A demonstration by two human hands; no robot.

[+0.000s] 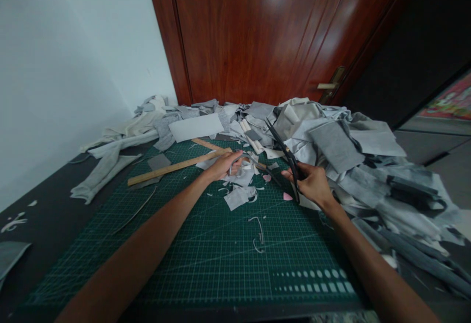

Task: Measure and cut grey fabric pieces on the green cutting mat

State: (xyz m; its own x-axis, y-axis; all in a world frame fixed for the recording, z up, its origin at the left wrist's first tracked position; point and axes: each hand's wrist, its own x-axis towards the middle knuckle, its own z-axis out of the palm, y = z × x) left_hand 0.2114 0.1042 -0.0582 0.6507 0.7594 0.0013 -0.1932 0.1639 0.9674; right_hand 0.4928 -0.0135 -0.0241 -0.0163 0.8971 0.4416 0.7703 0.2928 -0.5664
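Observation:
My left hand [222, 165] is closed, its thumb and fingers pinching a thin grey fabric strip [250, 156] above a small heap of scraps. In my right hand [312, 183] is a large pair of black scissors [281, 144], the blades pointing up and away, apart from the strip. Beneath both hands lies a green cutting mat [221, 264]. A small pale fabric piece [237, 197] with thin ties rests just in front of the scraps. Two pink chalk pieces [287, 196] lie near my right hand.
A wooden ruler [176, 167] crosses the mat at left, with another wooden strip behind it. Grey and white fabric [334, 146] is piled along the back and right. A loose cord [259, 234] lies near the mat's middle. Behind stand a brown door [250, 38] and white wall [91, 43].

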